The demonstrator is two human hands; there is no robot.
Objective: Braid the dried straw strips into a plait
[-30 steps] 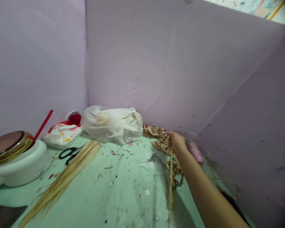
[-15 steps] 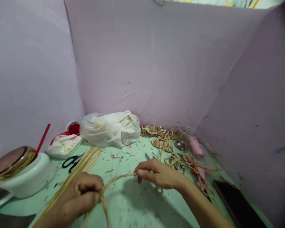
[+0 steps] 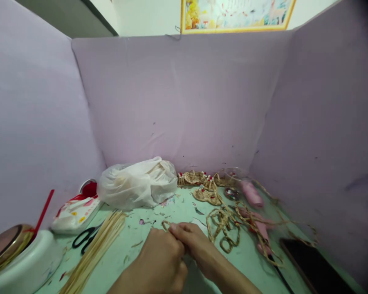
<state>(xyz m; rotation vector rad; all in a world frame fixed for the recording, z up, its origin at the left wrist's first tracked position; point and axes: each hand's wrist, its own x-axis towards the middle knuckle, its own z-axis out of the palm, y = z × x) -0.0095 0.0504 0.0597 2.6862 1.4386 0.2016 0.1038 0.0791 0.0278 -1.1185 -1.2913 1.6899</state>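
My left hand (image 3: 161, 261) and my right hand (image 3: 194, 245) are pressed together low in the middle of the view. Both are closed on a braided straw cord whose small loop (image 3: 165, 225) sticks out above my fingertips. Just to the right of my right hand lies a tangle of loose braided cord (image 3: 223, 223) on the green table (image 3: 147, 239). Behind it sit small woven straw pieces with red and white beads (image 3: 207, 192).
A white plastic bag (image 3: 138, 183) lies at the back. A bundle of straw stalks (image 3: 95, 249) and black scissors (image 3: 85, 237) lie on the left, beside a white pot with a gold lid (image 3: 16, 255). A pink thread spool (image 3: 250, 193) and a dark flat object (image 3: 313, 267) are on the right. Purple panels (image 3: 178, 102) wall in the table.
My hands, apart and stretching the cord half a second ago, have come together on it at the centre. A second ago my right hand reached to the woven pieces. The view has tilted upward.
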